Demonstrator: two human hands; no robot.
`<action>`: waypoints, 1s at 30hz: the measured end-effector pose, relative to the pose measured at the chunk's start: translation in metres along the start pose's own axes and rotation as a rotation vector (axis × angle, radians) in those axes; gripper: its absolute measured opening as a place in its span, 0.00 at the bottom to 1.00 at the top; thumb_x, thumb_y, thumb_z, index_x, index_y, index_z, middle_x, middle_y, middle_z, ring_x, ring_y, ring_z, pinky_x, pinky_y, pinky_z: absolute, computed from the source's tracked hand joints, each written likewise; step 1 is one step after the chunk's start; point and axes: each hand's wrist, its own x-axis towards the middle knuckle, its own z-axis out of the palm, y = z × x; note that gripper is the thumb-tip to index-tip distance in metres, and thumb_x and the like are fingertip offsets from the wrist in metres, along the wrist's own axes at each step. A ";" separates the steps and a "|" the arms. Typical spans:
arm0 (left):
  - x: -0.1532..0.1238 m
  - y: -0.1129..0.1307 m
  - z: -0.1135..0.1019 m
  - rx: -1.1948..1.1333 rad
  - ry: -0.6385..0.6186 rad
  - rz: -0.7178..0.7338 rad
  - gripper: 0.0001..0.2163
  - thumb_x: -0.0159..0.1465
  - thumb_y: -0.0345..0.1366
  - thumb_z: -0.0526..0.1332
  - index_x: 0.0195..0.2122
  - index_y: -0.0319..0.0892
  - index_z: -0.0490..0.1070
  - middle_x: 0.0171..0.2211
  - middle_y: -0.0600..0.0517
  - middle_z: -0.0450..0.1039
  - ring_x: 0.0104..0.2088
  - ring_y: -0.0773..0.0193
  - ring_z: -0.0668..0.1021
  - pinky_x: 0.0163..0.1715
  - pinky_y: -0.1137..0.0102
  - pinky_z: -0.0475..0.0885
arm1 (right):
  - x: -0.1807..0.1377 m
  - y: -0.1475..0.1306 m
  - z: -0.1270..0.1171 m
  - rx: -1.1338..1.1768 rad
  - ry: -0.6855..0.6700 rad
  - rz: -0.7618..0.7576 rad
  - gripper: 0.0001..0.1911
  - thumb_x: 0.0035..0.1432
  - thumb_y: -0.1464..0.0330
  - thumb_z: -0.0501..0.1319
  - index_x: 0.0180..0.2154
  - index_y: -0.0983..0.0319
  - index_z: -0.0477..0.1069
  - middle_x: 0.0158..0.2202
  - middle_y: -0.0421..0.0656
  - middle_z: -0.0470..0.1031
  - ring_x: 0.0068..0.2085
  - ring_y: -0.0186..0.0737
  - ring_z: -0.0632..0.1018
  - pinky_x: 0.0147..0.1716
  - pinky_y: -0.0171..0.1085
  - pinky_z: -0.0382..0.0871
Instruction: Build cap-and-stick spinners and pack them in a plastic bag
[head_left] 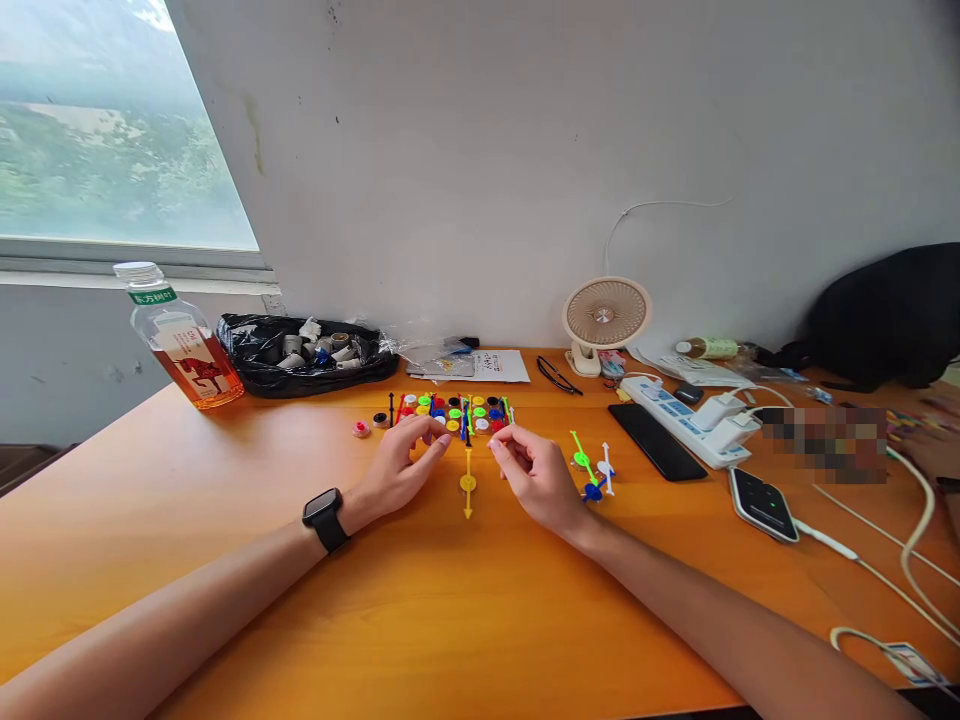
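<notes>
My left hand (405, 462), with a black watch (325, 520) on its wrist, is curled with thumb and index tips close together at the near edge of a group of small coloured discs (454, 426). What it holds, if anything, is hidden. To the right, my right hand (538, 480) has its fingers bent in and thumb near the index tip; I cannot make out anything in it. Between the hands lies a yellow arrow spinner (468, 484). Beside my right hand are green (581, 460), white (607, 468) and blue (594, 491) arrow spinners.
A tea bottle (187, 345) and a black bag of scraps (315, 360) stand at the back left. Further right are papers (487, 367), glasses (558, 376), a small fan (606, 315), a phone (657, 441), a power strip (679, 420) and a cabled device (763, 504).
</notes>
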 end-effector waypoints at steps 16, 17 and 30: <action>0.001 0.003 0.000 0.001 -0.027 0.020 0.11 0.76 0.41 0.57 0.41 0.43 0.74 0.36 0.50 0.75 0.39 0.59 0.74 0.43 0.64 0.68 | 0.005 0.005 -0.001 -0.090 0.023 -0.018 0.14 0.71 0.59 0.58 0.35 0.59 0.72 0.29 0.39 0.75 0.26 0.34 0.68 0.27 0.35 0.59; 0.001 0.002 0.000 0.006 -0.027 0.021 0.11 0.76 0.41 0.57 0.41 0.43 0.74 0.36 0.50 0.75 0.39 0.59 0.74 0.44 0.64 0.68 | 0.005 0.005 -0.001 -0.089 0.022 -0.019 0.14 0.71 0.59 0.58 0.35 0.59 0.72 0.29 0.39 0.75 0.26 0.34 0.69 0.27 0.35 0.59; -0.002 0.014 -0.007 -0.070 -0.354 0.011 0.14 0.73 0.47 0.60 0.50 0.46 0.78 0.50 0.46 0.80 0.50 0.54 0.78 0.54 0.61 0.72 | 0.006 0.003 -0.002 -0.089 0.013 -0.010 0.14 0.71 0.59 0.57 0.35 0.60 0.73 0.28 0.39 0.75 0.24 0.34 0.66 0.25 0.36 0.57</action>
